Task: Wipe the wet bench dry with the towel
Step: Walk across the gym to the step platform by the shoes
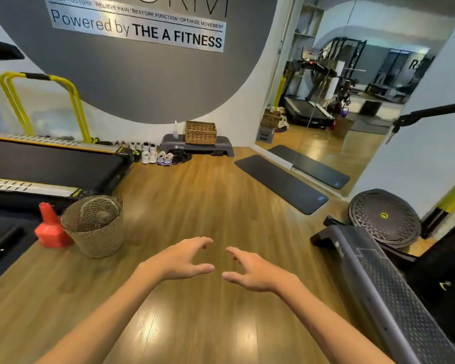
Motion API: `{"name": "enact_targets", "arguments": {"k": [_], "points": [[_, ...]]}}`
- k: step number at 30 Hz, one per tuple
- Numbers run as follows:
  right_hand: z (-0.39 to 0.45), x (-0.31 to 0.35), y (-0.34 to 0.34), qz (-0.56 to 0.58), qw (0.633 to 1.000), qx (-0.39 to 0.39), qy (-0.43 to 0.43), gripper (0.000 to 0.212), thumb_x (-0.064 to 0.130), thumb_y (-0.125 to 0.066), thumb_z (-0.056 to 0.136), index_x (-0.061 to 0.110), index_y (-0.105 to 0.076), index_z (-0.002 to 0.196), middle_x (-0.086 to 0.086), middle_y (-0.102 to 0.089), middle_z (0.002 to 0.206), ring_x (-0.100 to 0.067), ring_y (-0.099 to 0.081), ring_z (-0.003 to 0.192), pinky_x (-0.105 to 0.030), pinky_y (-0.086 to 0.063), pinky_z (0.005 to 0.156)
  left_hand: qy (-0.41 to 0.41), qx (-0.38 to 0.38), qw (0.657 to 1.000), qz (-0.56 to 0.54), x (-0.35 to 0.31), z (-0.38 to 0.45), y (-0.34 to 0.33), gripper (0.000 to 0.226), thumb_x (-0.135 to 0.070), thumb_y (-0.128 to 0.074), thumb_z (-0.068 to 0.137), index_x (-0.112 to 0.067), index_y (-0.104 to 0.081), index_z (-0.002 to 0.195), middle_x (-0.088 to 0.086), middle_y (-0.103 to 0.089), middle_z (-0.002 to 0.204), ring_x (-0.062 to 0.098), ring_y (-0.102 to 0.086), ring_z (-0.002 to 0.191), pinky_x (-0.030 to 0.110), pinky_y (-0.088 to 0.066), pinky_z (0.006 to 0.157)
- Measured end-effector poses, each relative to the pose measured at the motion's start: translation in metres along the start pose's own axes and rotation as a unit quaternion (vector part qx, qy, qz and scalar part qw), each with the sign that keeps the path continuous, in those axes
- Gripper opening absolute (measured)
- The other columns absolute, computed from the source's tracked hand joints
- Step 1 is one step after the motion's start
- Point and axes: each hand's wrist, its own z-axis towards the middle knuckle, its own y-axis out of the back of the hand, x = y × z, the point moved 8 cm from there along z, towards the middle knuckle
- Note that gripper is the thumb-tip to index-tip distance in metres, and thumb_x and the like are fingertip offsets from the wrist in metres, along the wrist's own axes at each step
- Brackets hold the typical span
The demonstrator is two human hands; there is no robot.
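Both hands out in front over the glossy wood-plank floor [200, 195], holding nothing. Left hand [180, 260] and right hand [255, 271] face each other, fingers loosely spread and slightly curved, thumbs near but apart.

Long dark grey textured step bench [384, 290] runs along the floor's right edge, just right of the right forearm; whether it is wet cannot be told. No towel can be made out.

Round woven straw basket [96, 232] stands at the left edge, a red plastic object [50, 229] just beside it, a black treadmill with yellow rails [50, 166] behind. At the far wall: a row of sneakers [155, 153], a second dark step platform [197, 147] carrying a square wicker basket [200, 132] and a clear spray bottle [175, 131]. Black exercise mat [281, 183] lies by the wall mirror [352, 88]. Black round balance disc [384, 218] at the far right corner.
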Motion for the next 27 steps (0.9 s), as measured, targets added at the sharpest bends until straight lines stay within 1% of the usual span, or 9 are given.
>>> {"name": "enact_targets", "arguments": {"k": [3, 7, 9, 13, 16, 19, 22, 25, 27], "points": [[0.075, -0.015, 0.034, 0.004, 1.0, 0.0, 0.012, 0.088, 0.068, -0.053, 0.088, 0.025, -0.018, 0.157, -0.005, -0.036, 0.158, -0.017, -0.037, 0.143, -0.036, -0.034, 0.115, 0.003, -0.004, 1.0, 0.001, 0.038, 0.064, 0.024, 0.101, -0.09, -0.037, 0.067, -0.028, -0.031, 0.146, -0.008, -0.048, 0.141, 0.007, -0.045, 0.127, 0.032, -0.038, 0.108], [0.179, -0.042, 0.078, 0.008, 0.999, 0.003, 0.04, 0.087, 0.064, -0.054, 0.09, 0.024, -0.016, 0.158, -0.005, -0.034, 0.158, -0.018, -0.034, 0.144, -0.035, -0.032, 0.115, 0.01, -0.013, 1.0, 0.009, 0.083, 0.157, 0.054, 0.081, -0.067, -0.056, 0.082, -0.023, -0.033, 0.147, -0.005, -0.048, 0.141, 0.008, -0.045, 0.127, 0.027, -0.036, 0.107], [0.23, -0.057, 0.104, 0.012, 0.999, 0.007, 0.049, 0.088, 0.064, -0.054, 0.09, 0.024, -0.016, 0.158, -0.005, -0.033, 0.159, -0.018, -0.034, 0.144, -0.034, -0.032, 0.115, 0.033, -0.01, 0.999, 0.013, 0.109, 0.203, 0.073, 0.078, -0.062, -0.057, 0.085, -0.023, -0.032, 0.147, -0.004, -0.048, 0.141, 0.01, -0.045, 0.128, 0.029, -0.036, 0.108], [0.325, -0.076, 0.166, 0.012, 0.998, 0.013, 0.067, 0.088, 0.063, -0.054, 0.091, 0.023, -0.014, 0.158, -0.005, -0.03, 0.16, -0.017, -0.031, 0.146, -0.033, -0.03, 0.116, 0.054, -0.024, 0.998, 0.011, 0.156, 0.289, 0.123, 0.095, -0.082, -0.045, 0.072, -0.025, -0.032, 0.146, -0.005, -0.048, 0.142, 0.009, -0.045, 0.128, 0.032, -0.037, 0.108], [0.396, -0.087, 0.208, 0.012, 0.997, 0.019, 0.079, 0.089, 0.063, -0.055, 0.091, 0.023, -0.013, 0.158, -0.004, -0.027, 0.162, -0.016, -0.028, 0.147, -0.033, -0.028, 0.116, 0.067, -0.034, 0.997, 0.014, 0.19, 0.348, 0.157, 0.085, -0.07, -0.054, 0.081, -0.022, -0.031, 0.148, -0.004, -0.047, 0.144, 0.009, -0.045, 0.128, 0.027, -0.035, 0.108], [0.474, -0.097, 0.248, 0.013, 0.996, 0.01, 0.091, 0.087, 0.06, -0.056, 0.092, 0.021, -0.013, 0.158, -0.006, -0.027, 0.162, -0.017, -0.027, 0.147, -0.031, -0.026, 0.115, 0.072, -0.045, 0.996, 0.001, 0.232, 0.412, 0.189, 0.101, -0.082, -0.044, 0.071, -0.019, -0.03, 0.149, -0.002, -0.047, 0.144, 0.009, -0.045, 0.128, 0.025, -0.034, 0.107], [0.554, -0.106, 0.277, 0.006, 0.996, 0.015, 0.089, 0.086, 0.057, -0.056, 0.094, 0.02, -0.013, 0.158, -0.007, -0.028, 0.161, -0.019, -0.028, 0.146, -0.029, -0.027, 0.113, 0.064, -0.05, 0.997, -0.001, 0.282, 0.48, 0.215, 0.09, -0.071, -0.053, 0.08, -0.018, -0.031, 0.149, -0.001, -0.046, 0.144, 0.009, -0.044, 0.129, 0.022, -0.032, 0.106], [0.638, -0.117, 0.303, 0.024, 0.997, 0.026, 0.072, 0.087, 0.061, -0.055, 0.092, 0.025, -0.011, 0.159, -0.008, -0.032, 0.159, -0.02, -0.03, 0.145, -0.034, -0.03, 0.113, 0.057, -0.053, 0.997, -0.019, 0.336, 0.551, 0.246, 0.106, -0.088, -0.042, 0.068, -0.021, -0.03, 0.149, -0.002, -0.046, 0.144, 0.01, -0.043, 0.13, 0.029, -0.035, 0.109], [0.69, -0.12, 0.325, 0.033, 0.997, 0.044, 0.057, 0.087, 0.06, -0.055, 0.093, 0.025, -0.01, 0.159, -0.009, -0.032, 0.159, -0.021, -0.032, 0.145, -0.031, -0.03, 0.112, 0.065, -0.042, 0.996, -0.044, 0.368, 0.593, 0.271, 0.098, -0.08, -0.05, 0.073, -0.023, -0.028, 0.15, -0.004, -0.044, 0.145, 0.008, -0.041, 0.131, 0.027, -0.033, 0.108]]}}
